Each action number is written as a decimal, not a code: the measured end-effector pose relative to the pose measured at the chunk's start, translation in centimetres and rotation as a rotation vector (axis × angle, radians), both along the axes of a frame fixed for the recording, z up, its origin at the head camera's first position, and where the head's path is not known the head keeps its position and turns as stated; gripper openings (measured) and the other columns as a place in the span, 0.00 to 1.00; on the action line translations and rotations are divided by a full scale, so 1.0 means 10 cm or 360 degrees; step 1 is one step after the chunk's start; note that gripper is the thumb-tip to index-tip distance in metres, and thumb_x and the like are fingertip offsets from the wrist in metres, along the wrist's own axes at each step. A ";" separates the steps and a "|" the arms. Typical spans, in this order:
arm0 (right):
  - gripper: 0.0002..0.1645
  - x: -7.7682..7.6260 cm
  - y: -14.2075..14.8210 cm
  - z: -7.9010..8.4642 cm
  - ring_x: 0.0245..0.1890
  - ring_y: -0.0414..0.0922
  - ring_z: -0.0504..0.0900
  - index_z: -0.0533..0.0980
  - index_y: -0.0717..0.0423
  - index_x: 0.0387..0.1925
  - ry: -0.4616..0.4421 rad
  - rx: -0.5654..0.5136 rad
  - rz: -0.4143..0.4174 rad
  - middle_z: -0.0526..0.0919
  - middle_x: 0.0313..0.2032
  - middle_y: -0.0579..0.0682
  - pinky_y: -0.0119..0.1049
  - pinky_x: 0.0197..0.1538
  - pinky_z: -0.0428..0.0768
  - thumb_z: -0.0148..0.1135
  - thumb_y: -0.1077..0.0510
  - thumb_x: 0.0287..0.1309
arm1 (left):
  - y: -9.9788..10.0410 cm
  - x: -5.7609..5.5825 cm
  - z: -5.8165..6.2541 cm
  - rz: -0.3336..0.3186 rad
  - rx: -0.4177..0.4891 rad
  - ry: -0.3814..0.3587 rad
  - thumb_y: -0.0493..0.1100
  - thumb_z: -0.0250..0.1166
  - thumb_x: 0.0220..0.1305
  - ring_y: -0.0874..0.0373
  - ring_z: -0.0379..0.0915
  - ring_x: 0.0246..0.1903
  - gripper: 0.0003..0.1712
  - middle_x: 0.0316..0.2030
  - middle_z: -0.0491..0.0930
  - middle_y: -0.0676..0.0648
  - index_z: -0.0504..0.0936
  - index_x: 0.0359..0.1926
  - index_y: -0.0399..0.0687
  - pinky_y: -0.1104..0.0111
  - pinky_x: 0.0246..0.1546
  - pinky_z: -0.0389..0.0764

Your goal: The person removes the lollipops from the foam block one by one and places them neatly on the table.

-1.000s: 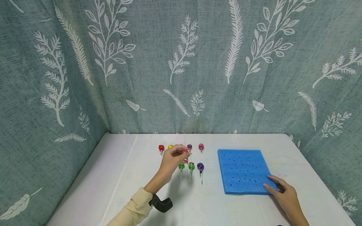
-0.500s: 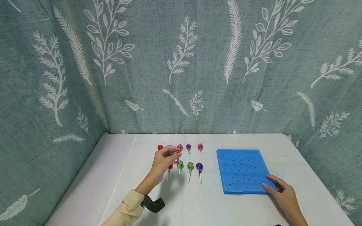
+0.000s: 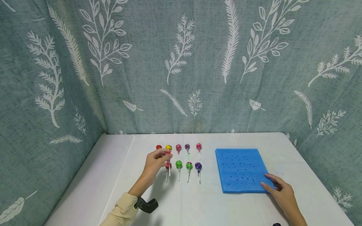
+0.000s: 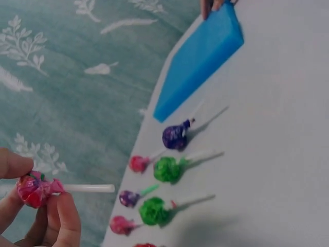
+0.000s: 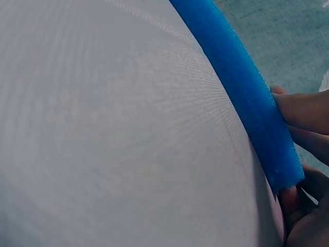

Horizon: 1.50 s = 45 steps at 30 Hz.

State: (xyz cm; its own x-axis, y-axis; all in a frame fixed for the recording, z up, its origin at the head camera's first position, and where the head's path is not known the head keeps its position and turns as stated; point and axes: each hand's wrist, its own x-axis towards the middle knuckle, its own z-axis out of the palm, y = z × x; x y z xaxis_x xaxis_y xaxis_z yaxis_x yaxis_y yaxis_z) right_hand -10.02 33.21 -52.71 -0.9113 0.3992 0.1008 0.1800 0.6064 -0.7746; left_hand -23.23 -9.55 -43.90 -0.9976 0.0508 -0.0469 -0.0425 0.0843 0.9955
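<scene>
My left hand [image 3: 154, 161] pinches a red-and-pink wrapped lollipop [image 4: 35, 191] by its head, the white stick sticking out free. It hovers over the left end of two rows of lollipops on the white table. Close to it lie a yellow lollipop [image 3: 168, 147] and a red lollipop [image 3: 167, 168], the latter partly covered. Farther right in the front row are a green lollipop [image 3: 179, 164] and a dark purple lollipop [image 3: 198, 166]. My right hand [image 3: 284, 194] grips the near right corner of a blue foam block [image 3: 240, 171] with small holes in its top.
In the back row lie a pink lollipop [image 3: 199, 146] and a small purple lollipop [image 3: 187, 147] with a green stick. A leaf-patterned curtain [image 3: 181, 78] hangs behind and beside the table [image 3: 215, 207]. A black strap [image 3: 146, 205] sits on my left wrist.
My left hand has moved left along the rows, carrying the lollipop, and the yellow one has come into view. My right hand stays at the foam block's corner.
</scene>
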 end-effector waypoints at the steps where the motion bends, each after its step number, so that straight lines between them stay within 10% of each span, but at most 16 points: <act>1: 0.34 0.00 0.00 0.00 0.47 0.30 0.66 0.74 0.57 0.57 -0.0001 0.0002 -0.0002 0.73 0.58 0.62 0.16 0.40 0.65 0.67 0.42 0.53 | -0.02 0.00 -0.01 0.0004 0.0001 -0.0007 0.39 0.69 0.57 0.49 0.77 0.37 0.14 0.36 0.79 0.44 0.82 0.44 0.38 0.62 0.36 0.82; 7: 0.35 0.00 -0.01 -0.01 0.50 0.41 0.68 0.74 0.57 0.57 -0.0007 0.0015 -0.0021 0.73 0.58 0.62 0.16 0.40 0.65 0.67 0.42 0.53 | -0.11 -0.02 -0.09 -0.0004 0.0028 -0.0034 0.39 0.67 0.58 0.51 0.76 0.36 0.16 0.36 0.80 0.45 0.81 0.45 0.35 0.62 0.34 0.82; 22: 0.34 0.01 -0.01 0.01 0.45 0.27 0.64 0.75 0.57 0.57 0.0013 0.0033 -0.0013 0.73 0.58 0.62 0.16 0.39 0.65 0.67 0.42 0.53 | -0.26 -0.14 -0.29 0.0076 -0.0145 -0.0173 0.41 0.66 0.59 0.47 0.78 0.41 0.17 0.37 0.82 0.46 0.81 0.46 0.34 0.67 0.35 0.81; 34: 0.35 0.00 -0.02 0.01 0.56 0.58 0.70 0.73 0.59 0.58 -0.0021 -0.0022 -0.0011 0.71 0.60 0.64 0.14 0.39 0.63 0.66 0.42 0.54 | -0.34 -0.16 -0.47 0.0048 -0.0421 -0.0209 0.41 0.67 0.58 0.57 0.77 0.30 0.14 0.38 0.79 0.43 0.82 0.45 0.38 0.68 0.30 0.80; 45: 0.36 0.00 -0.02 0.01 0.57 0.59 0.70 0.73 0.60 0.57 -0.0028 -0.0009 -0.0021 0.71 0.59 0.65 0.18 0.40 0.65 0.67 0.42 0.53 | -0.36 -0.21 -0.54 0.0048 -0.0589 -0.0182 0.38 0.67 0.57 0.57 0.75 0.28 0.15 0.37 0.77 0.43 0.82 0.46 0.39 0.70 0.26 0.79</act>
State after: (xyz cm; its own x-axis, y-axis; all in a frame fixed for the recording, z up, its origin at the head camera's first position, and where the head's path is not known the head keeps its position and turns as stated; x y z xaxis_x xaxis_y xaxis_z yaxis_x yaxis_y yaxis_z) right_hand -10.06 33.02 -52.58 -0.9075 0.4119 0.0826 0.2015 0.5994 -0.7747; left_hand -25.30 -13.12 -49.28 -0.9857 -0.0196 -0.1675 -0.1594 0.4339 0.8867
